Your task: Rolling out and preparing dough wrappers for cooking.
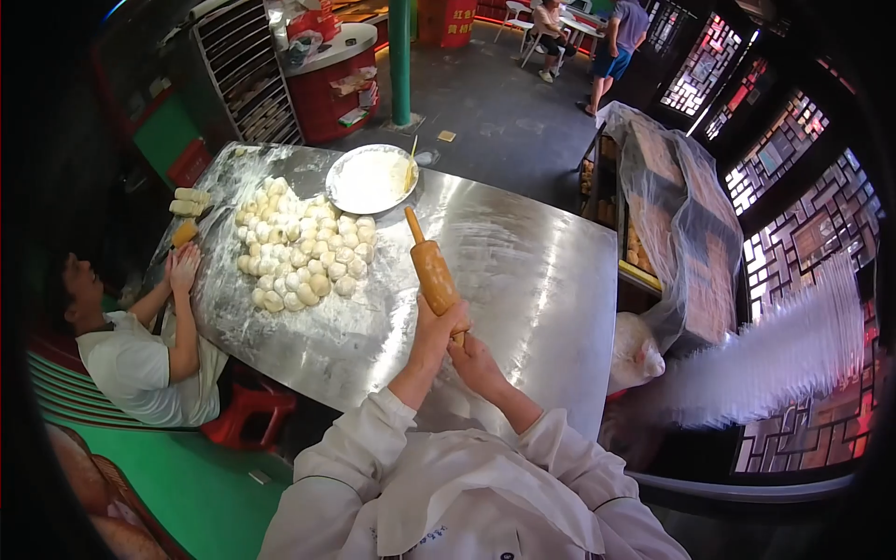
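Observation:
A wooden rolling pin [435, 274] with a thick barrel slants over the steel table [532, 280], its far handle pointing away from me. My left hand [439, 318] is wrapped around the near end of the barrel. Just below it, my right hand [479, 362] grips the near handle, which the fingers mostly hide. Left of the pin lies a cluster of floured dough balls [308, 245], packed close together. Behind them a wide bowl [373, 210] of white flour holds a thin yellow-handled tool [411, 171]. Whether the pin touches the tabletop I cannot tell.
A co-worker [140, 357] sits at the table's left end, hands together near a yellow-handled tool [185, 233] and dough pieces [189, 201]. A plastic-covered rack [689, 210] and a full sack [633, 353] stand right. Beyond are a green post [400, 63] and a tray rack [245, 77].

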`<state>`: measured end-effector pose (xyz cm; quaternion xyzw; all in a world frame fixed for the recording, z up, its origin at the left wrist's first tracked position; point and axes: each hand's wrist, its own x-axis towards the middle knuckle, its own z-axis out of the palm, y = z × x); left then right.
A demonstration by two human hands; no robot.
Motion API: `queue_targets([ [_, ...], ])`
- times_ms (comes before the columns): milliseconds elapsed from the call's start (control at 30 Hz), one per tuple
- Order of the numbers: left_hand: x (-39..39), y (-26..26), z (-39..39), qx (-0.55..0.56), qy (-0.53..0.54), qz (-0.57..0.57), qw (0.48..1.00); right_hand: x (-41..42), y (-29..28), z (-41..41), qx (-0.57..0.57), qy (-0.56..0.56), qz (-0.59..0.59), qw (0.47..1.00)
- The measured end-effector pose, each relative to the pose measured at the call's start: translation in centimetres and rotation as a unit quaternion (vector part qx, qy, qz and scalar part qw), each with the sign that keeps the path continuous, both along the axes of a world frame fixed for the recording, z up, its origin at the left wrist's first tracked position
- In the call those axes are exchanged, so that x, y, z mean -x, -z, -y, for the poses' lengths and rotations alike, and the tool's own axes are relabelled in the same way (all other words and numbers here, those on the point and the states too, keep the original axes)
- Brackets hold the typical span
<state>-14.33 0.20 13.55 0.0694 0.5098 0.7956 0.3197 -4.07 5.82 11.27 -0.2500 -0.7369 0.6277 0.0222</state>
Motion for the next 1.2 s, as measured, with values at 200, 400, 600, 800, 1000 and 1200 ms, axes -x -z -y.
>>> queue_targets([
  [200,6.6,0.3,1.5,0.027,-0.052,-0.032,0.998,0.8,-3.1,2.5,-0.116,-0.02,-0.001,0.993],
  [400,8.7,1.0,2.4,-0.036,-0.101,0.12,0.987,1.7,-3.0,3.5,-0.216,-0.052,0.025,0.975],
  [600,1.6,3.5,1.4,-0.043,-0.007,0.038,0.998,1.0,-0.8,2.8,-0.211,0.002,0.016,0.977],
  [800,2.9,8.9,3.4,0.016,-0.006,0.056,0.998,1.4,3.9,3.4,-0.182,0.002,0.071,0.981],
  [1000,10.7,12.2,4.1,0.206,0.077,-0.104,0.97,1.9,5.8,2.3,-0.055,0.063,0.137,0.987],
  [1200,24.9,11.4,2.3,0.346,0.011,-0.407,0.845,0.9,12.1,2.6,-0.189,0.109,0.176,0.96],
])
